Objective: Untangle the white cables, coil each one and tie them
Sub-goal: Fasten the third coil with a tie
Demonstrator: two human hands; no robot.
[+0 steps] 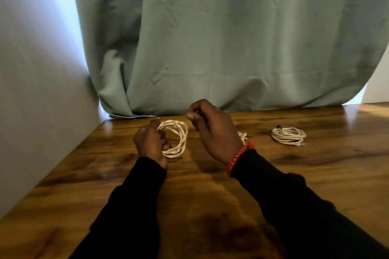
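A: What sits lowest in the frame?

B: Two black sleeves (294,206) rising from the bottom edge over the wooden counter (73,185). The right wrist wears a red braided bracelet (239,159).

A: And the hands?

B: The left hand (150,144), left of centre, has its fingers curled round one side of a coiled white cable (179,139), holding the loops upright just above the counter. The right hand (212,130), at the centre, is raised beside the coil; its thumb and forefinger are pinched together on something thin, too small to tell what.

A: Any other cables?

B: A bit of white cable (242,135) peeks out just behind the right wrist, mostly hidden. Further right, well apart from the hands, a second coiled cable (288,135) lies flat on the counter with a small dark piece at its upper left.

A: Beyond that?

B: A grey-green curtain (231,38) hangs across the top, touching the counter's far edge, and a pale wall (31,90) runs along the left.
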